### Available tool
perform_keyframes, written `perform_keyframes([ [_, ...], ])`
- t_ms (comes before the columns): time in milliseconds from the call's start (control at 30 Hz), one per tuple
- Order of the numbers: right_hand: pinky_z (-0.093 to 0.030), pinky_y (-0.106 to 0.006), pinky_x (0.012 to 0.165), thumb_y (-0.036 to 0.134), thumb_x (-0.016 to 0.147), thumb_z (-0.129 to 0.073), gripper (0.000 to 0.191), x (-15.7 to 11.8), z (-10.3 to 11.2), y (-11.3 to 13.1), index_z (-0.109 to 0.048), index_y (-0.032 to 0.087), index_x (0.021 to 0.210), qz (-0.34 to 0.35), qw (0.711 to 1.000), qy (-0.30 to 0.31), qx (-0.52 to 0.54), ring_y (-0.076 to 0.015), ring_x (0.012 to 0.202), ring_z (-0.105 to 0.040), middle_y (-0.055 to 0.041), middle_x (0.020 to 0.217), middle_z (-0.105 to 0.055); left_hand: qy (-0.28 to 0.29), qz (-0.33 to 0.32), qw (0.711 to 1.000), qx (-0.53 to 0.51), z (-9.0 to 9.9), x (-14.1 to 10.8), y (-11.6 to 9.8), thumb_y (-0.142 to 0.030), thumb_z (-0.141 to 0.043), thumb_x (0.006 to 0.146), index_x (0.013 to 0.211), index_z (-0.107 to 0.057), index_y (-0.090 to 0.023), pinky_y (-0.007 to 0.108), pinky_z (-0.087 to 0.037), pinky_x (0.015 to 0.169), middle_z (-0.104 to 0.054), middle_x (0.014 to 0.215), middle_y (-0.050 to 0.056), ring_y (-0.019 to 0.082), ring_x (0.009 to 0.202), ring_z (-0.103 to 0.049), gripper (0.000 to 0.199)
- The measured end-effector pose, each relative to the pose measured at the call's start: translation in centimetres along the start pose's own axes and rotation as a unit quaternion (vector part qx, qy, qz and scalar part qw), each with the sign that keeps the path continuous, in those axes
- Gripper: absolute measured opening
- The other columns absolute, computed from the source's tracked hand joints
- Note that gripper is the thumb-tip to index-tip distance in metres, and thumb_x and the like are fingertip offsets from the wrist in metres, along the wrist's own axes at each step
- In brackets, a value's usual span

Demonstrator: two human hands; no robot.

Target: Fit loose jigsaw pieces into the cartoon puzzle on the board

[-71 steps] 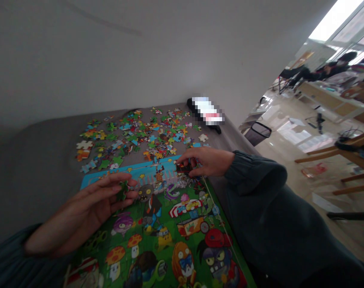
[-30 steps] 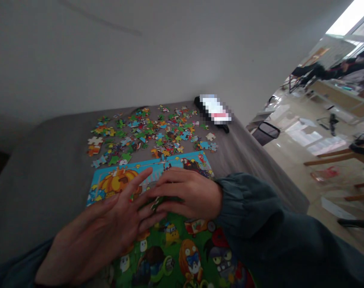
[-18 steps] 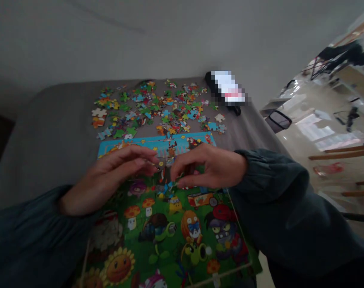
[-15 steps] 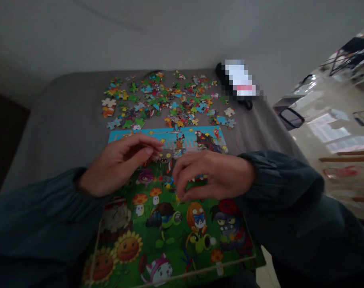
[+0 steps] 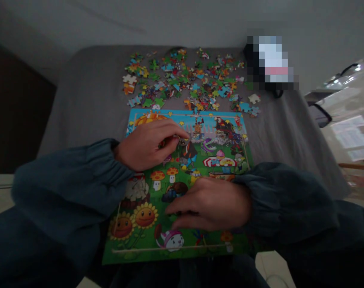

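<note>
A jigsaw puzzle (image 5: 182,120) with a cartoon picture of plants and zombies lies in front of me, its pieces joined inside a thin pale border line. My left hand (image 5: 150,145) rests over its upper left part, fingers bent and fingertips beside a grey zombie head in the picture; no loose piece shows in it. Lower down, my right hand (image 5: 212,204) hovers over or touches the middle of the puzzle, thumb and fingers apart. It covers part of a green plant figure, and I see nothing held in it.
Many loose puzzle pieces (image 5: 182,80) are spread on the grey cloth (image 5: 88,88) beyond the puzzle. A blurred-out device with a lit screen (image 5: 272,60) sits at the far right, against the wall. Glossy floor (image 5: 350,128) shows on the right.
The view has shifted, so the puzzle and loose pieces sit higher and further right. My right hand has moved down the puzzle towards its near side; my left hand stays near the zombie head.
</note>
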State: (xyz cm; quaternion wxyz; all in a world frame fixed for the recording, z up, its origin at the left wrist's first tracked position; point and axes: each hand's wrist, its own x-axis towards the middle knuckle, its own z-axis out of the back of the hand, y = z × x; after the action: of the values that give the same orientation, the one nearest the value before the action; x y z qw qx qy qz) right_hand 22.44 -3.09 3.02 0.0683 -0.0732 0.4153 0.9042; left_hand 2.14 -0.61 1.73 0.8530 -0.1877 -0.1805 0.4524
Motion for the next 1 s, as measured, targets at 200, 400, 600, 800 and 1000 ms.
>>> perform_keyframes([
  [200,-0.038,-0.026,0.056,0.039,0.095,-0.057,0.034,0.0,-0.02,-0.15,-0.067,0.014,0.116,0.059,0.995,0.026,-0.07,-0.0151,0.073,-0.065,-0.0078,0.09,-0.075,0.012,-0.003,1.0,0.005,0.0,0.11,0.05,-0.025,-0.038,0.094,0.111,-0.067,-0.02,0.033,-0.047,0.095,-0.069,0.11,0.006,0.019,0.105,-0.06,0.034],
  [400,-0.036,-0.027,0.052,0.034,0.094,-0.057,0.029,-0.33,0.01,-0.07,-0.067,0.015,0.114,0.041,0.992,0.03,-0.116,-0.0146,0.067,-0.064,-0.0068,0.087,-0.074,0.011,0.022,0.999,-0.037,-0.1,0.17,-0.16,-0.028,-0.042,0.091,0.107,-0.069,-0.023,0.036,-0.045,0.098,-0.069,0.109,0.006,0.022,0.105,-0.06,0.032],
  [600,-0.035,-0.027,0.052,0.036,0.095,-0.056,0.026,-0.34,-0.3,-0.28,-0.068,0.018,0.11,0.051,0.991,0.021,-0.126,-0.0141,0.068,-0.064,-0.0042,0.086,-0.074,0.024,0.037,0.998,-0.047,-0.04,0.21,-0.26,-0.027,-0.044,0.089,0.108,-0.069,-0.023,0.039,-0.044,0.099,-0.069,0.108,0.006,0.023,0.107,-0.059,0.032],
  [800,-0.032,-0.027,0.051,0.036,0.095,-0.056,0.025,-0.24,-0.7,-0.35,-0.068,0.017,0.108,0.05,0.99,0.002,-0.135,-0.0133,0.066,-0.063,-0.0035,0.084,-0.074,0.013,0.028,0.998,-0.055,-0.12,0.11,-0.14,-0.026,-0.044,0.089,0.106,-0.069,-0.024,0.039,-0.043,0.099,-0.069,0.108,0.005,0.023,0.105,-0.059,0.03],
  [1000,-0.033,-0.027,0.052,0.036,0.095,-0.057,0.025,-0.17,-0.86,-0.37,-0.068,0.017,0.107,0.046,0.99,-0.001,-0.136,-0.013,0.065,-0.061,-0.0037,0.081,-0.073,0.01,0.025,0.999,-0.041,-0.21,0.08,-0.08,-0.026,-0.043,0.09,0.107,-0.069,-0.023,0.039,-0.044,0.099,-0.069,0.107,0.005,0.023,0.106,-0.06,0.031],
])
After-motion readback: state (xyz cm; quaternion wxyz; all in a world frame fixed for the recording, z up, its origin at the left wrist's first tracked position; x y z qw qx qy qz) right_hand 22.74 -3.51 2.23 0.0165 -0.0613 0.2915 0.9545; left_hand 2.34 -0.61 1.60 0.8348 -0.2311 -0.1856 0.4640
